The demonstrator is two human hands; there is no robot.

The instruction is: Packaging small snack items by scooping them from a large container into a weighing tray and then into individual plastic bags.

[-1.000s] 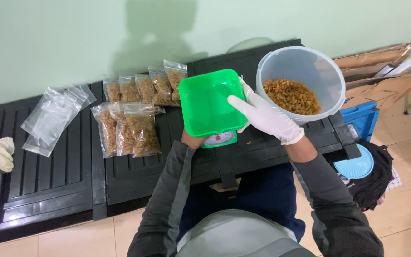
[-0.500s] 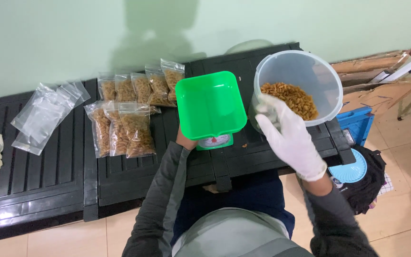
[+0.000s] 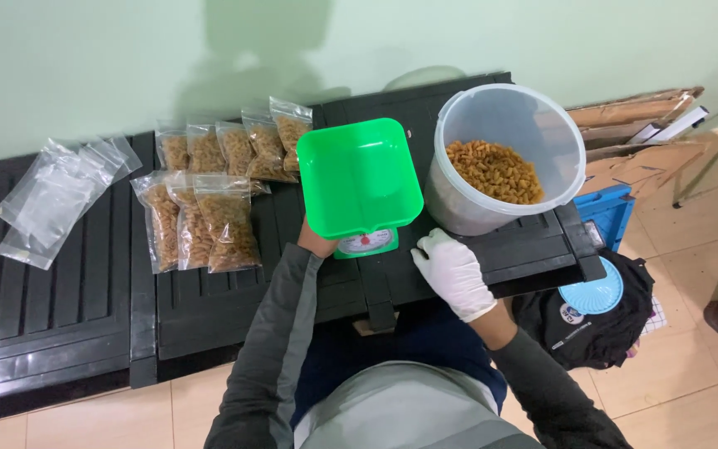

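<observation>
Empty clear zip bags (image 3: 56,199) lie far left, filled snack bags (image 3: 209,212) beside them. Your left hand (image 3: 316,243) reaches under the green scale tray (image 3: 359,176); its grip is hidden. Your gloved right hand (image 3: 453,273) rests loosely curled, holding nothing, just below the clear tub (image 3: 504,158) of snacks.

A gloved right hand (image 3: 454,274) rests on the black tabletop (image 3: 85,283) beside a green scale (image 3: 359,187). The left hand (image 3: 316,244) touches the scale's base. Filled snack bags (image 3: 205,220) lie nearby.
</observation>
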